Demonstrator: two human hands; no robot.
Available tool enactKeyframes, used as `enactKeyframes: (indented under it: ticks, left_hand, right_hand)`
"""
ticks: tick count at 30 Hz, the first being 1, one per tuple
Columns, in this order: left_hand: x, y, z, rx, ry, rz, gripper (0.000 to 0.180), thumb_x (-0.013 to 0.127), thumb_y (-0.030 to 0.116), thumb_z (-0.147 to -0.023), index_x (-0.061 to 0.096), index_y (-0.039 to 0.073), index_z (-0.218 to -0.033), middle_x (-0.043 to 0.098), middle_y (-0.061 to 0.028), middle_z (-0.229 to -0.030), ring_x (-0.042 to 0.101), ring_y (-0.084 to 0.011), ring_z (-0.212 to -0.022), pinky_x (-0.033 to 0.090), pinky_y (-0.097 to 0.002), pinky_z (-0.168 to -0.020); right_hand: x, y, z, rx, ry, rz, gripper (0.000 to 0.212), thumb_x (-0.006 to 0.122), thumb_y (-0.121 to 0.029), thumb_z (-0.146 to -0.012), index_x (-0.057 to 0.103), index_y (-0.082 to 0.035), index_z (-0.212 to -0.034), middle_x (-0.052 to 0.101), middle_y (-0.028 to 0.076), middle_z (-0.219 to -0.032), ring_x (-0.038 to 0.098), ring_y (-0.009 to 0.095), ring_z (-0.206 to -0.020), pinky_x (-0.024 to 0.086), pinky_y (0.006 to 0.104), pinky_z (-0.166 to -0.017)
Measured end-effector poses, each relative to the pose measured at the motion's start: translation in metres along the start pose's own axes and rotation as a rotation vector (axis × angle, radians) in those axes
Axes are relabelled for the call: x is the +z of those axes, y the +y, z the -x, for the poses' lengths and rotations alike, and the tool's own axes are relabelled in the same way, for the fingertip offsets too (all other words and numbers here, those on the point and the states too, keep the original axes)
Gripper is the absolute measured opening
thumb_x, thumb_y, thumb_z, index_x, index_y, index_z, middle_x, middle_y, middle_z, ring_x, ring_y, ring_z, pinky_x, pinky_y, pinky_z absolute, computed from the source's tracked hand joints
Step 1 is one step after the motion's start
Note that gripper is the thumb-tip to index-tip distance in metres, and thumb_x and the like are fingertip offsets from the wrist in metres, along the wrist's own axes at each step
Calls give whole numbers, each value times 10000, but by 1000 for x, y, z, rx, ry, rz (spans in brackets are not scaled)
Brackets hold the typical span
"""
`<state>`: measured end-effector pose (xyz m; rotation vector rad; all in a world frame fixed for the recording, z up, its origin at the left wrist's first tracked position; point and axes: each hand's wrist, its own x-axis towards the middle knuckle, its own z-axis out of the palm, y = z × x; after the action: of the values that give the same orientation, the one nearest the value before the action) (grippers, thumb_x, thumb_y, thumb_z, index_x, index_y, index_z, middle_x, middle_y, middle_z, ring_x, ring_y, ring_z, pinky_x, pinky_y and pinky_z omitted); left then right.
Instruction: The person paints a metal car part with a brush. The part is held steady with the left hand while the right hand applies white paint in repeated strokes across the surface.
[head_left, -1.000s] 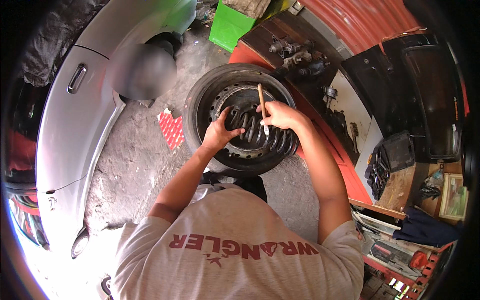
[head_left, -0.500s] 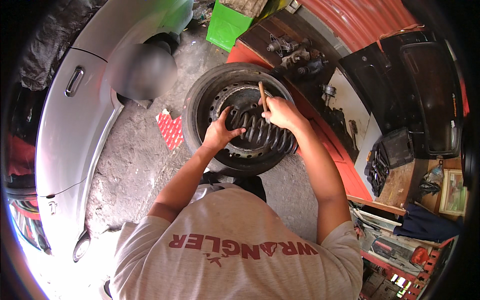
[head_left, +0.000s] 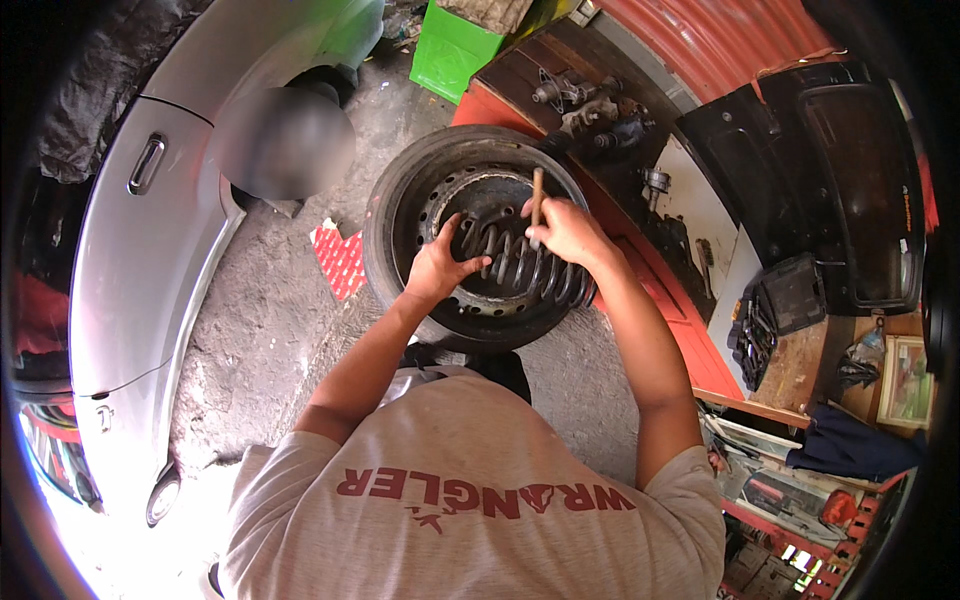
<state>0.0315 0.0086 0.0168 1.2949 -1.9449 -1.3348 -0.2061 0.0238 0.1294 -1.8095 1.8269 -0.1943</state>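
A black coil spring (head_left: 540,272) lies slanting across the wheel (head_left: 400,255), a steel rim in a tyre that rests flat in front of me. My left hand (head_left: 437,268) grips the spring's left end, thumb on the near side and fingers on the far side. Over the middle of the coils is my right hand (head_left: 570,232), closed round a wooden-handled tool (head_left: 538,190) whose handle sticks up past the fist. The tool's working end is hidden by the hand and coils.
On the left stands a silver car (head_left: 150,240), with a blurred round shape (head_left: 287,145) beside it. Red patterned card (head_left: 340,262) lies on the floor. At right, a bench (head_left: 530,75) bears greasy metal parts, and an open socket case (head_left: 775,310) sits by a black panel (head_left: 860,180).
My right hand has shifted slightly to the right along the spring, and the tool's handle now stands more upright. My left hand and the spring look unmoved.
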Motion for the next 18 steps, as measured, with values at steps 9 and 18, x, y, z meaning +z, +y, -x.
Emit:
enactKeyframes:
  ticks: [9,18]
  left_hand:
    - [-1,2,1,17,-3,9,1009,865,481,-722,385,21,-1480,635,-291,-1247,626,-401,-1179,512,-433,-992]
    - [6,-13,-2,113,47,-19,1005,840,522,-734,373,49,-1488,657,-283,-1204,648,-416,-1126,525,-455,-961]
  right_hand:
    - [2,50,20,66,60,-478,186,730,-4,-838,620,-13,-987,656,44,-890,642,142,-883,513,318,-809]
    - [17,44,41,-40,259,-519,184,750,-101,-847,642,-12,-966,667,47,-941,655,156,-936,500,330,-857]
